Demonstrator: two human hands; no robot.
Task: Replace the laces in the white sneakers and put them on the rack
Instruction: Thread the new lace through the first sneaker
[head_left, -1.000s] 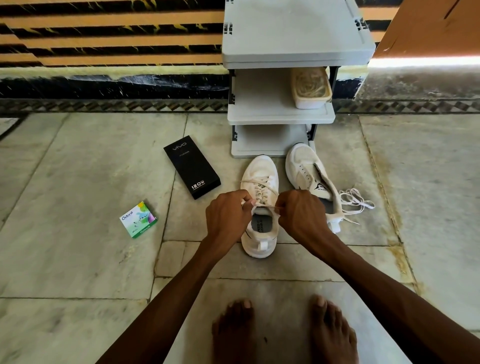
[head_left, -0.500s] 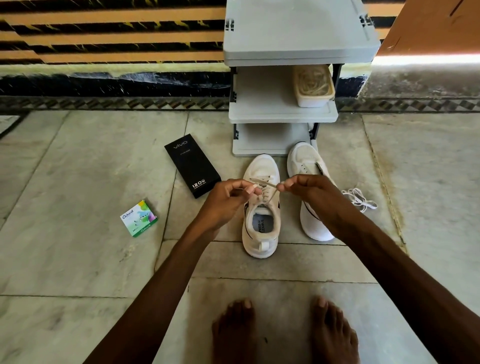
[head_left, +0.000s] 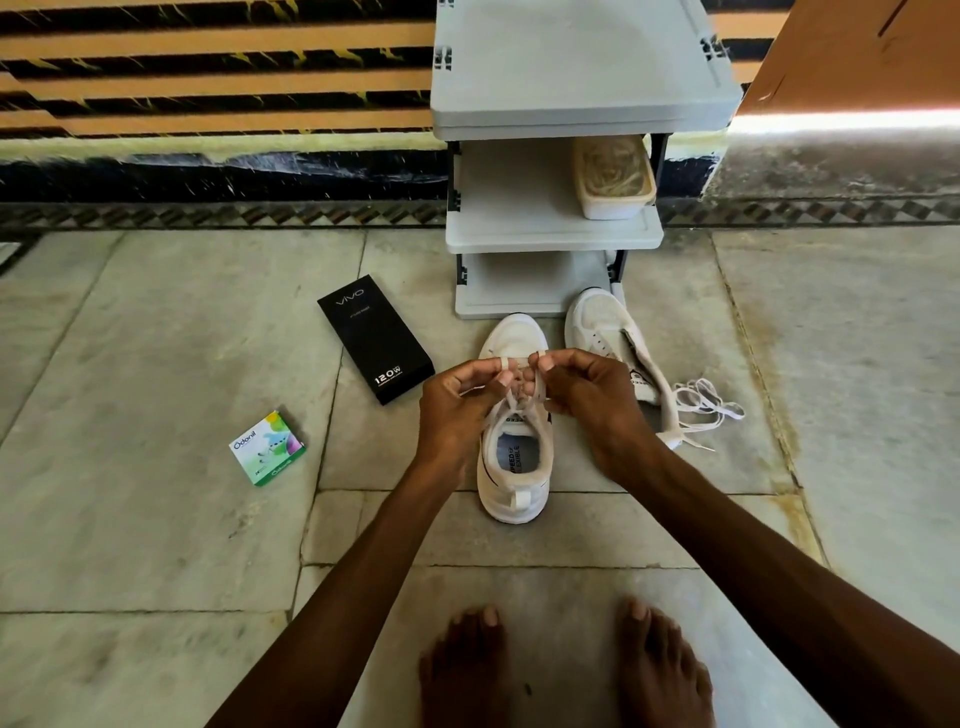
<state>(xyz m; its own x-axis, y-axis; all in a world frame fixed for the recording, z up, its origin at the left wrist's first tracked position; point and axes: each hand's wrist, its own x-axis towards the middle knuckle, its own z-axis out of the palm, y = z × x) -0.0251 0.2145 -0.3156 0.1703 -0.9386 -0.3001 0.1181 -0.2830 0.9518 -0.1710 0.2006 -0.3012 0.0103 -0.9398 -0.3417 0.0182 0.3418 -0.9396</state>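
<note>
- In the middle of the frame, the left hand (head_left: 457, 410) and the right hand (head_left: 592, 405) meet over the first sneaker (head_left: 511, 470), which stands upright on the floor just in front of the rack (head_left: 550, 240).
- The fingers of both hands are curled and pinch the lace (head_left: 515, 397) above the tongue. The lace is wound over a fingertip on each side, so it seems a bow is being made.
- This sneaker looks laced up to the top, and probably only the knot is left.
- The second sneaker (head_left: 605, 332), right of centre, leans on its side with no lace visible in it. A loose lace (head_left: 706, 402) lies on the floor just beside it.
- Neither sneaker is on the rack yet, so roughly half of the task remains.
</note>
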